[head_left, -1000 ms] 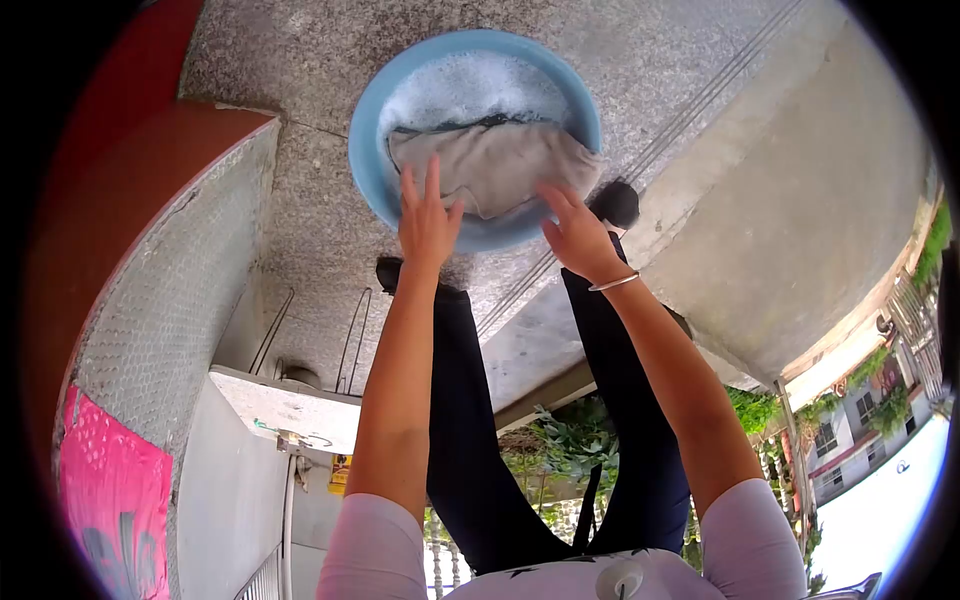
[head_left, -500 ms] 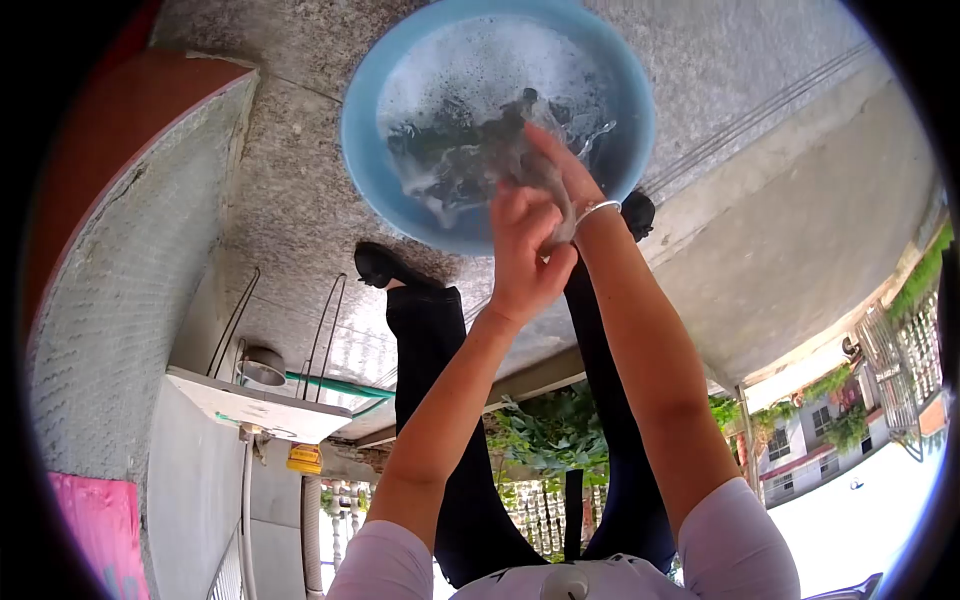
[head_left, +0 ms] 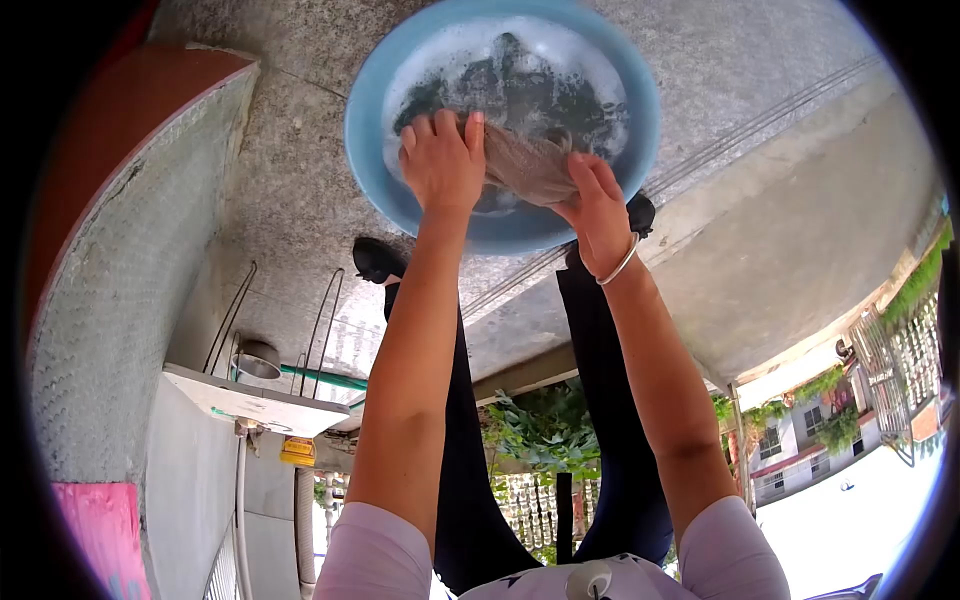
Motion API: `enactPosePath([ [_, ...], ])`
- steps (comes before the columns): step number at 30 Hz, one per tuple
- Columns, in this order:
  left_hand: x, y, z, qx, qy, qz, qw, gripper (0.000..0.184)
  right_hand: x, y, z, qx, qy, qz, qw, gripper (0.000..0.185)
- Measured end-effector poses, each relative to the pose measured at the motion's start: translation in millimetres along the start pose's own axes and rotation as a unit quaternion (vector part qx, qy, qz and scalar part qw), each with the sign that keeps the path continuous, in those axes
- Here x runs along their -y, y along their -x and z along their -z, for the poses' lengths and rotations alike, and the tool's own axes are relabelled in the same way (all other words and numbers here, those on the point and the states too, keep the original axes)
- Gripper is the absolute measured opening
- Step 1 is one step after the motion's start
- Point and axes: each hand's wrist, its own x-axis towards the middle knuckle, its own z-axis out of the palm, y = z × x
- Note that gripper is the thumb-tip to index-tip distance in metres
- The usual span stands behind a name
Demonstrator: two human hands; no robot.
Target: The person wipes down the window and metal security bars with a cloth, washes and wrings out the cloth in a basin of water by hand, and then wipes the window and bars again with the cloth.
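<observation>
A wet grey-brown cloth [head_left: 525, 168] is stretched between my two hands over soapy water in a round blue basin [head_left: 362, 150]. My left hand [head_left: 440, 165] grips the cloth's left end, fingers curled over it, above the left part of the basin. The other end is pinched between thumb and fingers of my right hand [head_left: 598, 208], near the basin's right front rim. A silvery bracelet [head_left: 622, 260] circles my right wrist. White foam [head_left: 560, 40] and bubbles float on the dark water. Whatever lies under the surface cannot be made out.
The basin stands on a rough concrete floor [head_left: 290, 150], with my black shoes [head_left: 377, 260] close to its front rim. At left are a low wall [head_left: 150, 250] and a white ledge [head_left: 255, 400] holding a metal bowl [head_left: 258, 360]. Green plants [head_left: 550, 430] and a balustrade appear behind my legs.
My hands were close together over the front of the basin with the cloth bunched between them. Now they are apart, left hand further left, and the cloth is spread sideways. The splashing has settled.
</observation>
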Motion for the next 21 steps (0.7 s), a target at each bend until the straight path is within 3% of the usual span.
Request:
enactPosePath([
  [1, 7, 1, -6, -0.006, -0.075, 0.038, 0.996, 0.033, 3, -7, 5, -0.012, 0.086, 0.02, 0.996, 0.033],
  [2, 12, 8, -10, 0.074, -0.087, -0.045, 0.992, 0.041, -7, -21, 16, -0.014, 0.088, 0.021, 0.996, 0.033],
  [3, 18, 9, -16, 0.074, -0.085, -0.044, 0.993, 0.041, -25, -37, 28, -0.055, 0.242, 0.098, 0.964, 0.044],
  [5, 27, 12, -24, 0.138, -0.088, -0.075, 0.984, 0.043, -27, -32, 19, -0.094, 0.391, 0.162, 0.901, 0.057],
  [7, 9, 7, -32, 0.217, 0.0, 0.138, 0.966, 0.037, -21, -25, -12, 0.014, 0.21, -0.049, 0.976, 0.067],
  [8, 0, 10, -37, 0.175, 0.199, 0.222, 0.938, 0.032, -23, -27, -19, 0.012, 0.209, -0.049, 0.977, 0.067],
  [9, -9, 15, -40, 0.124, 0.387, 0.296, 0.865, 0.028, -23, -29, -28, 0.037, 0.115, -0.091, 0.988, 0.058],
  [10, -16, 25, -48, 0.064, 0.373, 0.231, 0.896, 0.014, -23, -33, -33, 0.063, 0.019, -0.133, 0.989, 0.051],
  [11, -27, 29, -33, 0.044, 0.397, 0.143, 0.906, 0.008, -23, -42, -28, 0.066, 0.017, -0.134, 0.989, 0.051],
  [12, -42, 36, -6, 0.024, 0.418, 0.053, 0.906, 0.005, -23, -55, -13, 0.149, -0.09, -0.137, 0.975, 0.049],
  [13, -59, 41, 21, 0.034, 0.455, 0.02, 0.889, 0.014, -21, -65, -4, 0.228, -0.195, -0.138, 0.944, 0.048],
  [14, -71, 50, 41, 0.046, 0.486, 0.015, 0.872, 0.017, -12, -68, -5, 0.275, -0.207, -0.148, 0.927, 0.044],
  [16, -94, 60, 73, 0.07, 0.554, -0.045, 0.828, 0.02, 22, -33, -16, 0.142, -0.018, -0.23, 0.963, 0.04],
  [18, -105, 64, 83, 0.039, 0.491, -0.045, 0.869, 0.023, 30, -16, -24, 0.07, 0.102, -0.275, 0.954, 0.039],
  [19, -108, 62, 83, -0.005, 0.469, -0.047, 0.882, 0.024, 26, -10, -20, 0.082, 0.176, -0.154, 0.969, 0.036],
  [21, -100, 51, 79, -0.039, 0.436, -0.085, 0.895, 0.024, 12, 2, -9, 0.099, 0.309, 0.095, 0.941, 0.03],
])
